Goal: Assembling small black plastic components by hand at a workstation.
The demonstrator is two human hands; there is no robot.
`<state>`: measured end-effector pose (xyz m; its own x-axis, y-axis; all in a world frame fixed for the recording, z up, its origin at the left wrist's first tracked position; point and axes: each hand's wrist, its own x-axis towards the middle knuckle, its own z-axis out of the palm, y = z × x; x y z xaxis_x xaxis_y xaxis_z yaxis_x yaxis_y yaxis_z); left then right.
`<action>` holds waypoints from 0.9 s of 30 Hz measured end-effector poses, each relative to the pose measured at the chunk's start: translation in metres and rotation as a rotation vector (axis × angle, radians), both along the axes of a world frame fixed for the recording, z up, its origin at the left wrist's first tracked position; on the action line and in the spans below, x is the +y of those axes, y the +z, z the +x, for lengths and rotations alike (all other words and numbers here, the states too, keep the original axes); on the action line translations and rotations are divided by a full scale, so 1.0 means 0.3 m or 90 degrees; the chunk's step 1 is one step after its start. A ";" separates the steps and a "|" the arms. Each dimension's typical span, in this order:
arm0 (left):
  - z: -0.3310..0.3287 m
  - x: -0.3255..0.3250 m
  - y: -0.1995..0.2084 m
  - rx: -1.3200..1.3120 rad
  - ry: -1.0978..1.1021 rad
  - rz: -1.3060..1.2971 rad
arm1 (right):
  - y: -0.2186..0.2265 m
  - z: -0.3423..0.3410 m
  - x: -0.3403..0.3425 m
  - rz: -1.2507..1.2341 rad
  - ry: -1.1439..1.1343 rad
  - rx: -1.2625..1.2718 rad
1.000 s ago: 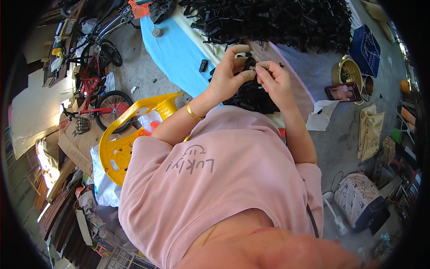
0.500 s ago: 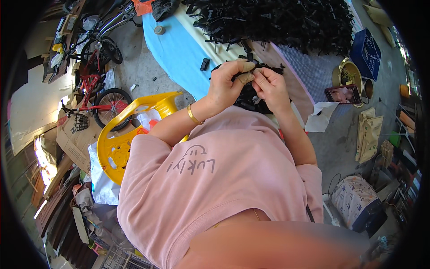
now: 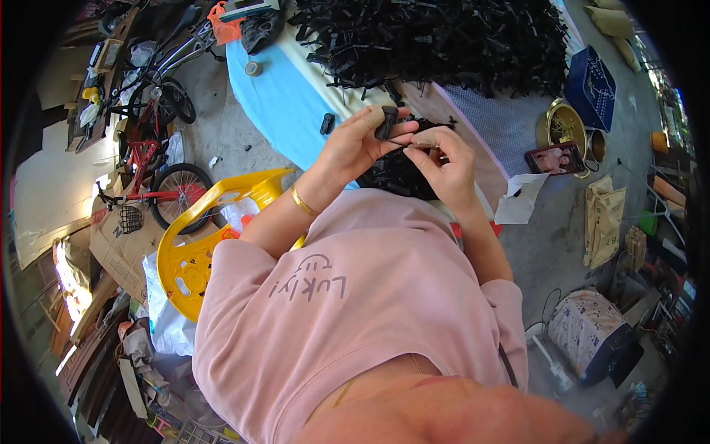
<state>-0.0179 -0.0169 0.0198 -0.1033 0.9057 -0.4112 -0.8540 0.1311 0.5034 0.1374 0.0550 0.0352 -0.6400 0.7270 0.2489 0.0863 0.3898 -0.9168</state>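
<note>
In front of my lap, my left hand (image 3: 346, 148) holds a small black plastic part (image 3: 386, 122) by its thumb and index finger, with the other fingers stretched out below. Close to those fingertips is my right hand (image 3: 450, 164), its thumb and fingers pinched together on something too small to make out. Under both hands lies a cluster of black parts (image 3: 403, 174) near my lap. Beyond them rises a large heap of similar black plastic parts (image 3: 436, 44). A single black part (image 3: 328, 123) sits apart on the blue cloth (image 3: 270, 103) at the left.
On the left stand a yellow plastic chair (image 3: 177, 259) and a red bicycle (image 3: 148, 155). To the right are a phone (image 3: 555, 158) showing a picture, a gold-coloured pot (image 3: 547, 129), a blue box (image 3: 592, 89) and a white paper (image 3: 518, 203). A small round container (image 3: 254, 69) rests on the blue cloth.
My fingertips were close together before; now they have parted slightly. The black part has come into sight, upright in my left hand. The right hand has turned and stays pinched. The view has shifted slightly.
</note>
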 end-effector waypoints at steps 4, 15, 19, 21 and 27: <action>0.009 -0.005 -0.026 -0.028 -0.056 0.007 | -0.014 0.014 0.002 -0.016 0.015 0.053; 0.036 -0.043 0.040 0.396 -0.201 0.114 | -0.032 -0.007 0.023 -0.322 0.040 -0.049; 0.052 -0.037 0.014 0.400 -0.102 0.085 | -0.045 -0.006 0.018 -0.367 0.054 -0.025; 0.043 -0.035 0.013 0.378 -0.097 0.061 | -0.004 0.006 0.021 -0.557 0.077 0.017; 0.045 -0.040 0.005 0.468 -0.053 0.076 | -0.038 0.011 0.011 -0.520 0.090 -0.027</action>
<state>-0.0045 -0.0288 0.0214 -0.2421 0.9568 -0.1612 -0.2814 0.0898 0.9554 0.1406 0.0582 0.0238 -0.7355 0.5804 -0.3495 0.1278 -0.3877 -0.9129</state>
